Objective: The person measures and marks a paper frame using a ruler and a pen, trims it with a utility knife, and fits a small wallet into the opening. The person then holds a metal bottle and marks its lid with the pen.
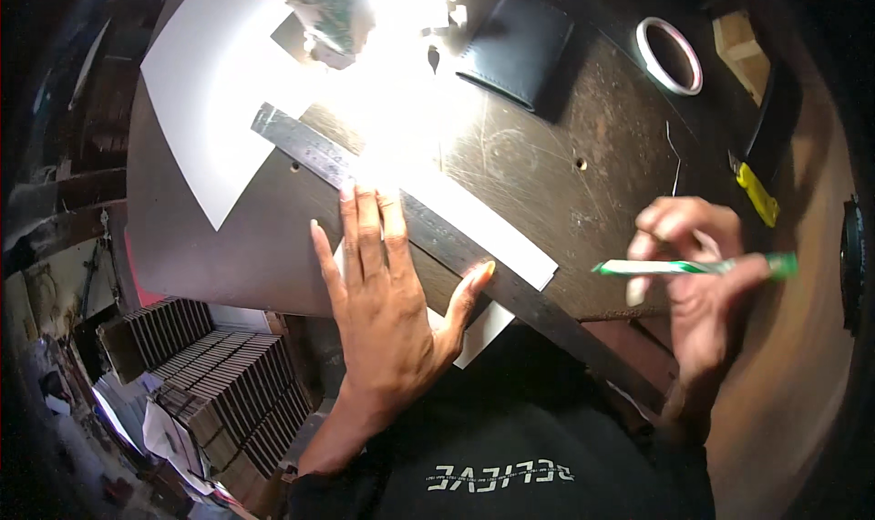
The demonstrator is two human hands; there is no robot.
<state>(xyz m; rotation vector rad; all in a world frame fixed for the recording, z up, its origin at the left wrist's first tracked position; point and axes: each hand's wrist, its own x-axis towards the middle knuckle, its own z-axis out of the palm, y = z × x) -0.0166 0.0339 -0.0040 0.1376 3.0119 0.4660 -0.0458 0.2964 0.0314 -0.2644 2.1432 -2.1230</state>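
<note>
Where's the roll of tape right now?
In the head view, the white tape roll lies flat at the upper right of the dark round table, right of the black wallet and beside a wooden block.

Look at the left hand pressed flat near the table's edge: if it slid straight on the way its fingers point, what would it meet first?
Probably the metal ruler: the left hand's fingertips already touch its near edge.

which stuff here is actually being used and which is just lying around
In use: left hand pressing the metal ruler on the white paper strip; right hand holding the green-and-white pen.
Lying about: tape roll, black wallet, yellow cutter.
</note>
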